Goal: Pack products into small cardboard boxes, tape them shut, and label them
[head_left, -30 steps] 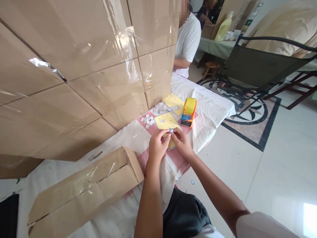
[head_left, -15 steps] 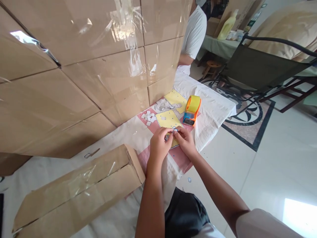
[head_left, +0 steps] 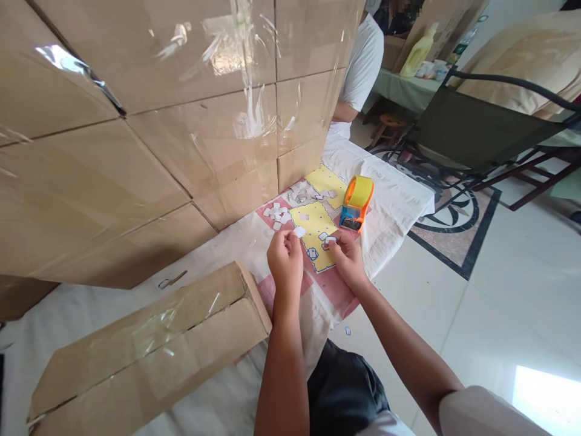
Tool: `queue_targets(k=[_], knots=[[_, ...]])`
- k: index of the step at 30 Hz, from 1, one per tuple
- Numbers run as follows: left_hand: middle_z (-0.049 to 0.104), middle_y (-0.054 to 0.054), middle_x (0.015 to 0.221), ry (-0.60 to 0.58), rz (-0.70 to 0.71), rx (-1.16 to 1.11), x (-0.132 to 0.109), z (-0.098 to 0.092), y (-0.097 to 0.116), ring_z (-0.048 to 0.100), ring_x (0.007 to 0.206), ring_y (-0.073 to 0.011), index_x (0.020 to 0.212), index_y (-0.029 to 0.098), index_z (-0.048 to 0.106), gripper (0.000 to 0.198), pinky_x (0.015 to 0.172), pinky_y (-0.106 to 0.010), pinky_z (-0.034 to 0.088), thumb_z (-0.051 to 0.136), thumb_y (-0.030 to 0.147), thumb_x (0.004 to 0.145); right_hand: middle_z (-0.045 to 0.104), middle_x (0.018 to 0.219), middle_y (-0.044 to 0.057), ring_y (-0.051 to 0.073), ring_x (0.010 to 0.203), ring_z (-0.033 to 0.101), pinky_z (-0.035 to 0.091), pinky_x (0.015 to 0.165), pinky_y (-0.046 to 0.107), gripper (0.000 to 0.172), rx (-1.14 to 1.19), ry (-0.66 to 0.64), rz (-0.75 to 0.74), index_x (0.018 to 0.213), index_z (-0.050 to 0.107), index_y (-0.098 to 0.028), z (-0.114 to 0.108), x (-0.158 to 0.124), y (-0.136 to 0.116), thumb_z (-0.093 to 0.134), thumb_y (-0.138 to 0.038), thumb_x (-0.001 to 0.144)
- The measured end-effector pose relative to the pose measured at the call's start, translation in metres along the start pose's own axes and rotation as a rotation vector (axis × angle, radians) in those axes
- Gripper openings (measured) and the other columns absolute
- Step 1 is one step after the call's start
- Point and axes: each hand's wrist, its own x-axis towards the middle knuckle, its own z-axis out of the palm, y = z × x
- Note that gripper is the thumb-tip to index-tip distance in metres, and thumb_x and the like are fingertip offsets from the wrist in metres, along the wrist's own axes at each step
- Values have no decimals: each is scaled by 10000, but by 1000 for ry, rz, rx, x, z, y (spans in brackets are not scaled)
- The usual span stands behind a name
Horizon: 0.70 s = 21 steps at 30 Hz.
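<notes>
Head view: nearer sheet [head_left: 312, 221] lies between left hand [head_left: 285, 251], pinching a scrap [head_left: 300, 231], and right hand [head_left: 348, 259], pinching a blue-edged piece [head_left: 330, 240], near table [head_left: 393, 203] edge.

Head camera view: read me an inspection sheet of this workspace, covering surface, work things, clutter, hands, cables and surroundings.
Surface: creased white-and-pink cloth.
Work things: yellow patterned sheets; tape dispenser beside them.
Clutter: white paper bits near the sheets; small scrap on the floor.
Hands: left hand pinches a white piece; right hand holds a blue-edged piece.
Cables: nothing seen.
Surroundings: stacked cartons, long taped box, dark chair, another person's white sleeve.
</notes>
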Motion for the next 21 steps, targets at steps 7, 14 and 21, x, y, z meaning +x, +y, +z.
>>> queue_targets(k=[7, 14, 21], knots=[[625, 13, 747, 62, -172, -190, 5, 0, -5, 566, 697, -133, 783, 211, 577, 169, 669, -236, 455, 515, 313, 904, 630, 883, 48, 212, 954, 537, 420, 885, 339, 222, -482, -196, -75, 794, 577, -204, -2, 48, -31, 482, -322, 956], [599, 15, 733, 17, -172, -178, 5, 0, -9, 545, 678, -130, 744, 220, 518, 205, 633, -228, 441, 486, 321, 920, 575, 648, 57, 208, 769, 532, 341, 726, 320, 336, -730, -416, 20, 554, 473, -197, 17, 90, -35, 562, -163, 876], [683, -26, 836, -91, -78, 68, 4, 4, -7, 613, 794, -172, 819, 228, 605, 178, 717, -269, 424, 510, 299, 952, 546, 674, 17, 163, 667, 491, 316, 622, 288, 270, -687, -355, 42, 652, 494, -201, 0, 79, -50, 485, -256, 916]])
